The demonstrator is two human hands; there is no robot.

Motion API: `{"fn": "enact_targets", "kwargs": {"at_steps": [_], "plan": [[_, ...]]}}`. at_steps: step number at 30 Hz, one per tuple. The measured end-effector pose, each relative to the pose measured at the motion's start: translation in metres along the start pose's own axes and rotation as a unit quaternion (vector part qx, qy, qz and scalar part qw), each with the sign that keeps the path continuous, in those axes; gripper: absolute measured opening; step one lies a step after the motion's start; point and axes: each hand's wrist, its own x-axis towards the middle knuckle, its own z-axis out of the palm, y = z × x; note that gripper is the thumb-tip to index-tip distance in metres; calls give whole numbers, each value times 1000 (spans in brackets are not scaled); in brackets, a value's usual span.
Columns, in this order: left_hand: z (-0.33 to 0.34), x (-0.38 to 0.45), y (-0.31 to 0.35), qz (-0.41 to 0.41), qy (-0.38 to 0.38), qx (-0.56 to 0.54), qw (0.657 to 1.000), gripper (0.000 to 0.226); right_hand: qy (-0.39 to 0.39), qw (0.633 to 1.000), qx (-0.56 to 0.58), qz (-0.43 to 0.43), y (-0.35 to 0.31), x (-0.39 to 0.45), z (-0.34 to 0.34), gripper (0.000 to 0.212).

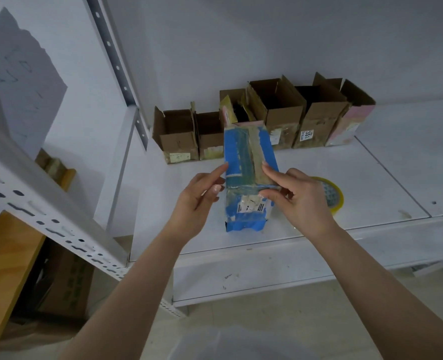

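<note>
A long blue box point(246, 157), patched with clear and yellowed tape and bearing a small printed label on its near end, lies on the white shelf point(371, 183). My left hand point(199, 201) is at the box's left side, fingers mostly straight, fingertips touching its edge. My right hand point(298, 201) rests on the box's top right edge, index finger stretched along the tape and thumb pressing on the near end.
A row of open brown cardboard boxes point(264, 118) stands along the back wall behind the blue box. A roll of clear tape point(332, 196) lies just right of my right hand. A slotted white shelf post point(46, 216) and wooden board point(4, 268) are at left.
</note>
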Motion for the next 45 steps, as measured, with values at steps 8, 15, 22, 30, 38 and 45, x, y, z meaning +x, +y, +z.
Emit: {"fn": "enact_targets", "kwargs": {"at_steps": [8, 15, 22, 30, 38, 45], "plan": [[49, 6, -9, 77, 125, 9, 989, 55, 2, 1000, -6, 10, 4, -1, -2, 55], [59, 15, -22, 110, 169, 50, 978, 60, -9, 999, 23, 24, 5, 0, -2, 58], [55, 13, -23, 112, 124, 91, 982, 57, -29, 999, 28, 21, 10, -1, -3, 59], [38, 17, -3, 74, 78, 109, 988, 66, -39, 999, 22, -9, 11, 0, -3, 56], [39, 18, 9, 41, 69, 119, 990, 64, -86, 990, 103, 33, 24, 0, -20, 61], [36, 20, 11, 36, 56, 110, 992, 66, -125, 985, 116, 39, 23, 3, -28, 60]]}}
